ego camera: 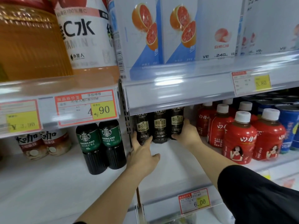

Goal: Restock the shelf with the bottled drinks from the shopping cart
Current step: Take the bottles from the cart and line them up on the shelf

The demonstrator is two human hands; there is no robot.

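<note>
Three dark coffee bottles stand in a row at the back of the white shelf (169, 160). My left hand (142, 156) reaches in and its fingers curl round the left coffee bottle (143, 126) from its left side and front. My right hand (186, 133) grips the right coffee bottle (177, 122) from its right side. The middle coffee bottle (160, 126) stands between them, touched by neither hand as far as I can see. Their caps are hidden behind the upper shelf's edge. The shopping cart is out of view.
Red bottles with white caps (239, 138) and blue cans (289, 126) crowd the shelf to the right. Two green Americano bottles (100, 146) stand left of a metal upright (127, 126). The upper shelf edge (178, 92) hangs low above the coffee bottles, with cartons above.
</note>
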